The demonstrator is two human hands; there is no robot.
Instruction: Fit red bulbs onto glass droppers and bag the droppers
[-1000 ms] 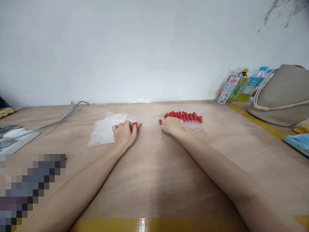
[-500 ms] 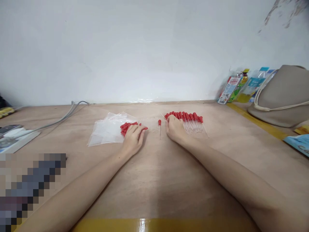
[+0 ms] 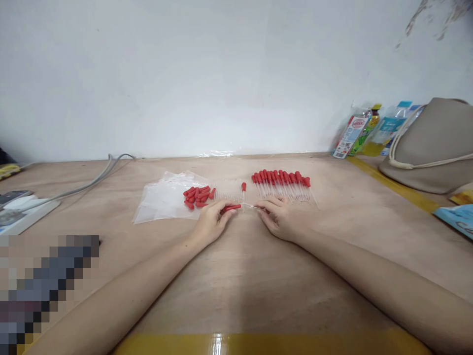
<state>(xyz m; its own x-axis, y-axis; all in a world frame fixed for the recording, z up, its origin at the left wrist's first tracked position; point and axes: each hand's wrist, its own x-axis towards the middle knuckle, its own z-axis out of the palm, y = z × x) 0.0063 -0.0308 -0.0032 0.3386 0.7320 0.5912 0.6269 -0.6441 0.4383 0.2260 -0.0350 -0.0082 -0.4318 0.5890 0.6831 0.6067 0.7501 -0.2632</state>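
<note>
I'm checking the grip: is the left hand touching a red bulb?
Touching. The head view shows the left hand pinching a red bulb, one end of it sticking out from the grasp.

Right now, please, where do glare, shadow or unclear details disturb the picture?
Head view: bright glare on the yellow tape at the near edge; head view: soft shadow on the table, right of centre; head view: loose clear tubes look faint, hard to count; head view: blocky pixels hide the lower-left area.

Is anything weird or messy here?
Yes, dark, streaky marks on the pale wall at top right; I can't tell if they're dirt or damage. Also, one red-topped dropper lies apart from the row of droppers.
</note>
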